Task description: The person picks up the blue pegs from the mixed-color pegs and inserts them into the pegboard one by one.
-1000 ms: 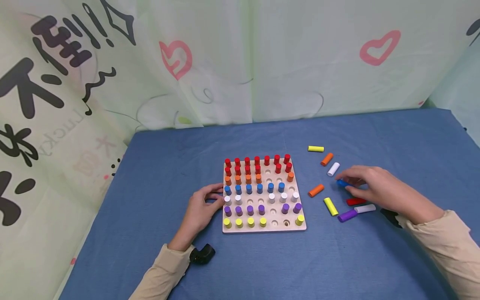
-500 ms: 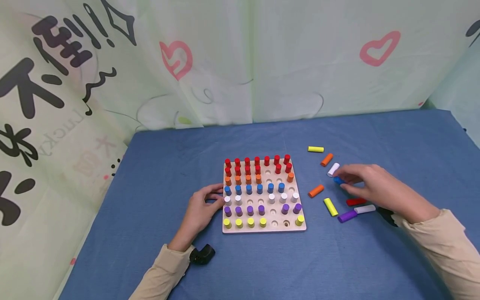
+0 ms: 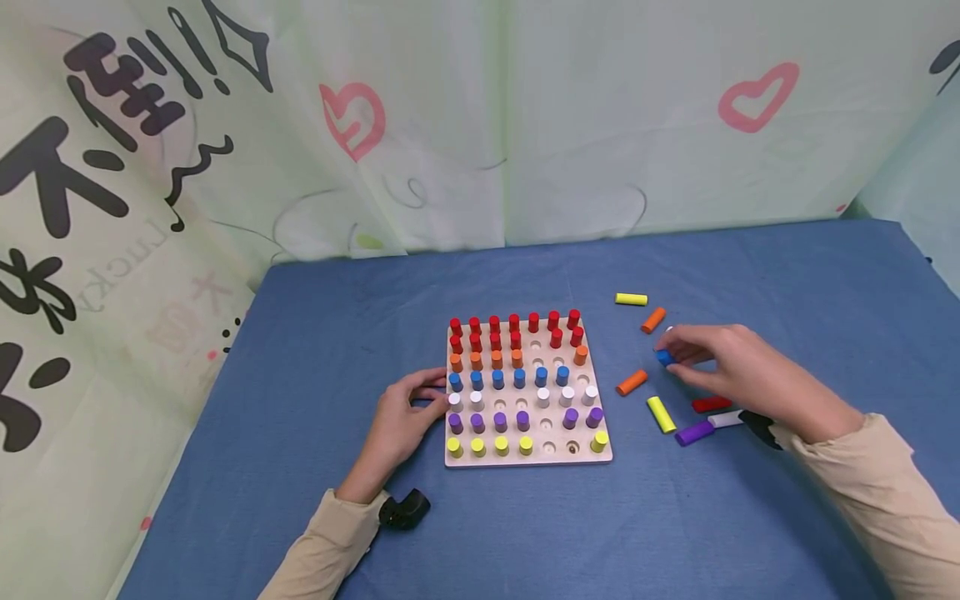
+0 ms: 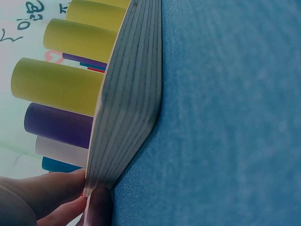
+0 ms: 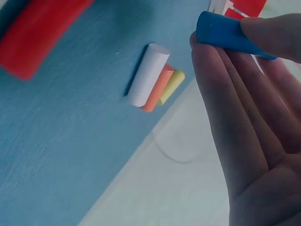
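Note:
A square wooden pegboard (image 3: 587,457) lies mid-table with rows of upright red, orange, blue, white, purple and yellow pegs, several holes empty. At its left side my left hand (image 3: 397,421) grips the edge between thumb and fingers; in the left wrist view the fingertips sit on the layered board edge (image 4: 129,99), below the yellow pegs (image 4: 56,84). To the right of the board my right hand (image 3: 738,362) pinches a blue peg (image 5: 225,32) between thumb and fingertips, raised over the cloth. A white peg (image 5: 148,77) is mostly hidden behind that hand in the head view.
Loose pegs lie around my right hand: yellow (image 3: 631,298) and orange (image 3: 654,320) behind, orange (image 3: 632,382) and yellow (image 3: 662,414) nearer the board, red (image 3: 711,404), white (image 3: 724,419) and purple (image 3: 695,432) in front. A patterned curtain (image 3: 570,125) hangs beyond the table.
My right hand has moved left with the blue peg, toward the board, now covering most of the white peg. The left hand and board have stayed put.

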The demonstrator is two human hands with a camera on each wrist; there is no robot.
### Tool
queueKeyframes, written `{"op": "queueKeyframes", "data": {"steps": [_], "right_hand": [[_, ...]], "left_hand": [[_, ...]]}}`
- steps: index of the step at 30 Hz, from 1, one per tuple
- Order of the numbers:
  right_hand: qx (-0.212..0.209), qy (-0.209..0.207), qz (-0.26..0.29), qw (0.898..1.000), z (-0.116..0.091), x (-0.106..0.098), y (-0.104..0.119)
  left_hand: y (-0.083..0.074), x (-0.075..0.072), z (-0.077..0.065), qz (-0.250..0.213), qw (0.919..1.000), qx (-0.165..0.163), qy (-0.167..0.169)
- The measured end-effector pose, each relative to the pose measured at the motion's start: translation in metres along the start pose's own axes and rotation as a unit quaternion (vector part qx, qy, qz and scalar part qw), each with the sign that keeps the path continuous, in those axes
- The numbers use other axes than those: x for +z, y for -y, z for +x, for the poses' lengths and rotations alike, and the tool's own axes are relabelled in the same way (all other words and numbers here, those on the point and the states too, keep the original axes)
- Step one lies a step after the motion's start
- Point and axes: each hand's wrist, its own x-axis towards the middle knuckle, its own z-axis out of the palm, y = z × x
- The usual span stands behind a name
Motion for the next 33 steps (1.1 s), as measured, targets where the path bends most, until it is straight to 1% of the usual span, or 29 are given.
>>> {"op": "queueKeyframes", "data": {"steps": [4, 12, 17, 23, 27, 33], "right_hand": [[-0.005, -0.001, 0.009, 1.0, 0.003, 0.001, 0.003], [-0.012, -0.003, 0.024, 1.0, 0.008, 0.002, 0.01], [-0.013, 0.003, 0.03, 0.999, 0.012, 0.003, 0.015], [-0.025, -0.004, 0.028, 0.999, 0.019, 0.003, 0.022], [-0.026, 0.002, 0.026, 0.999, 0.024, 0.002, 0.027], [-0.032, 0.004, 0.032, 0.999, 0.029, 0.002, 0.031]], "left_hand": [[0.001, 0.0, 0.0, -0.003, 1.0, -0.002, 0.0], [0.003, 0.001, 0.001, -0.005, 1.0, 0.007, 0.001], [0.004, 0.001, 0.001, -0.004, 1.0, 0.009, 0.001], [0.003, 0.0, 0.001, -0.005, 1.0, 0.005, -0.001], [0.003, 0.0, 0.001, -0.002, 1.0, 0.005, -0.001], [0.001, 0.001, 0.001, -0.002, 1.0, -0.003, 0.0]]}}
